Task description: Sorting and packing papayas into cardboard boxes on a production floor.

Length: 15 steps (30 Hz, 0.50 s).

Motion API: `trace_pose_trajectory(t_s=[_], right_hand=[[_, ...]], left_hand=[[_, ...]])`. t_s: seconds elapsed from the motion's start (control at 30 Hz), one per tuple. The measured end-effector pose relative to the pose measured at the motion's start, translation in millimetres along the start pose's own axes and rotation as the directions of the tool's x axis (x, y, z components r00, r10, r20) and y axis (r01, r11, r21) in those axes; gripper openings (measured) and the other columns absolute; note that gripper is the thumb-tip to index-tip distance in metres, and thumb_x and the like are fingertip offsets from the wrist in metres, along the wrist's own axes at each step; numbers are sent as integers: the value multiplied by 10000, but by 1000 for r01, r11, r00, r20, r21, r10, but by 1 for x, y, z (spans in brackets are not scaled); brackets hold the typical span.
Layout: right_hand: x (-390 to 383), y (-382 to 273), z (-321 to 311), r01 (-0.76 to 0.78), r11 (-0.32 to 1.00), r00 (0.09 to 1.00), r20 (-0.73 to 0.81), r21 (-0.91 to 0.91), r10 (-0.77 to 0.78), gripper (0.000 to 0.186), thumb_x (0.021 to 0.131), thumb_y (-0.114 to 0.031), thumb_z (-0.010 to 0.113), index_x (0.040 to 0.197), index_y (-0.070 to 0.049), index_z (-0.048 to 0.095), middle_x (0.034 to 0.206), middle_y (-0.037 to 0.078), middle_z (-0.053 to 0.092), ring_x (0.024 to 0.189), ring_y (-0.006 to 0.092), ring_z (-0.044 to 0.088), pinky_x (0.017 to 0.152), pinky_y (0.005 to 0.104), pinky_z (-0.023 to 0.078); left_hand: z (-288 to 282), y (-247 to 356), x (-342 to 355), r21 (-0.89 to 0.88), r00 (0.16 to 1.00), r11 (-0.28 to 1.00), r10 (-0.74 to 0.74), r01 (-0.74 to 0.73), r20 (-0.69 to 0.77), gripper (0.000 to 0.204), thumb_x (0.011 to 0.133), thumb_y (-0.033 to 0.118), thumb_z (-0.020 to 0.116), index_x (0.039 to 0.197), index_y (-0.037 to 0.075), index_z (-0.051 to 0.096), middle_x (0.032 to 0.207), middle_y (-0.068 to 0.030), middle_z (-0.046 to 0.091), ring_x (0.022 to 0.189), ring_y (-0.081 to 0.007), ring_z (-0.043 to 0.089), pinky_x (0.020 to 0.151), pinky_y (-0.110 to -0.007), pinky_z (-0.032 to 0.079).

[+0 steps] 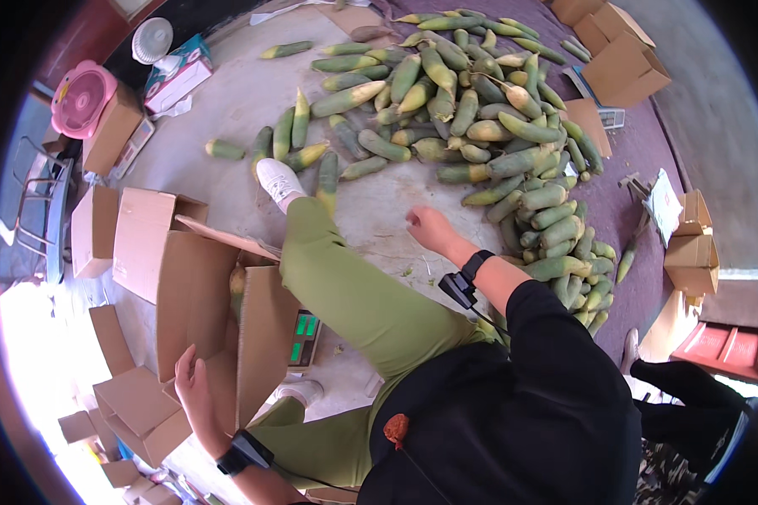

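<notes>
My right hand [425, 225] hovers over the bare floor left of the big pile of green radishes [446, 101], its fingers curled with nothing visible in them. My left hand [195, 387], fingers loosely bent and apart, is at the near edge of an open cardboard box [198, 295]; whether it touches the box is unclear. Inside, a radish is partly visible [237, 293], mostly hidden by the walls. Beside the box lies a scale with green displays [303, 345]. My outstretched leg crosses between box and pile, its white shoe beside several loose radishes [301, 122].
More cartons [139, 412] crowd the left. A pink fan [82, 99] and white fan [152, 40] stand upper left, near a metal chair [34, 215]. Boxes [623, 71] line the purple sheet's right edge. Another person's dark-clothed leg [674, 379] is at lower right, by a red object [720, 349].
</notes>
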State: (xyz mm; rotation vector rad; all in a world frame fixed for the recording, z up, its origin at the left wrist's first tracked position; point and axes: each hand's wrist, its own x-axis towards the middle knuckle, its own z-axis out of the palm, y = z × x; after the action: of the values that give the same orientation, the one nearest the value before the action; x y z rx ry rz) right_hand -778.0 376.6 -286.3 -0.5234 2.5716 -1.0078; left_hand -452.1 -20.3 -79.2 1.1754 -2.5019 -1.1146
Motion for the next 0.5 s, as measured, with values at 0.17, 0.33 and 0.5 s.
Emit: trace_pose_trajectory(t_s=[0.17,0.33,0.5], right_hand=[[-73,104,5,-322,905,901,205,-277,383,220,758,-124,581,942,-45,673,1001,205,653,985,362,613,838,410,498],[-123,144,-18,-530,797,794,160,-289,586,222,757,-123,579,938,-41,679,986,206,660,972,355,624,846,419,499],[-137,157,-52,-606,730,750,80,-316,657,237,767,-123,571,964,-61,686,1019,188,662,973,316,636,853,399,508]], left_hand=[[4,17,-32,-29,999,1000,-10,9,-50,300,901,51,521,1185,-24,583,1162,-101,581,1069,-175,542,911,-286,431],[9,-9,-54,35,992,999,16,-11,-125,288,911,59,517,1178,-18,593,1170,-89,584,1061,-169,552,900,-281,436],[19,-22,-66,71,980,997,27,-13,-195,264,920,71,529,1155,-18,610,1187,-102,587,1069,-192,563,901,-309,450]])
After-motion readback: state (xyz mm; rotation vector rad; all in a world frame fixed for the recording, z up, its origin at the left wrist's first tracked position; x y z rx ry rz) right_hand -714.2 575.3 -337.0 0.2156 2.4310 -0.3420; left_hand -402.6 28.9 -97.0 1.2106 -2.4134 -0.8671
